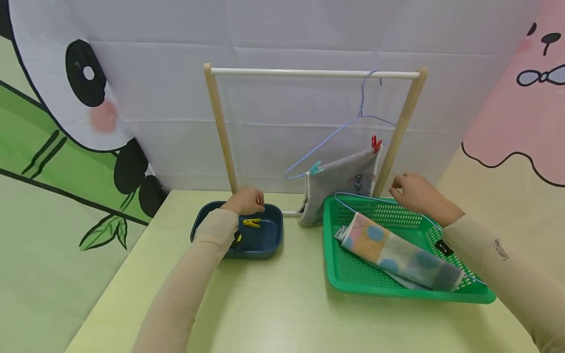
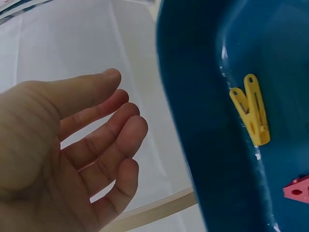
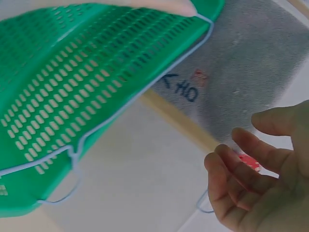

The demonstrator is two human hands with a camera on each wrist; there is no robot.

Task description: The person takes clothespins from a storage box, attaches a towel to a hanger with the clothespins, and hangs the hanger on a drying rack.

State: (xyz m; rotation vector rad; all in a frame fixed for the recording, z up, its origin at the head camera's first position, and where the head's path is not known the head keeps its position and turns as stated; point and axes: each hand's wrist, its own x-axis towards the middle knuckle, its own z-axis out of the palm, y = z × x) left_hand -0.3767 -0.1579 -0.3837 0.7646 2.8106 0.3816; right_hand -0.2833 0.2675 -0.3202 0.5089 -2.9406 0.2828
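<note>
Fingers (image 2: 104,140) loose, both hands empty | left hand (image 1: 245,201) over tray (image 1: 265,245) | peg (image 1: 251,223) at 6 o'clock: light, stiff; likely pinch its tail

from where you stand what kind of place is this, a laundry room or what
Probably a staged tabletop laundry-hanging setup, not a real laundry room. A small wooden drying rack stands on a pale green table with a grey cloth pegged to a hanger, a green basket of cloths, and cartoon panda backdrop sheets behind.
</note>
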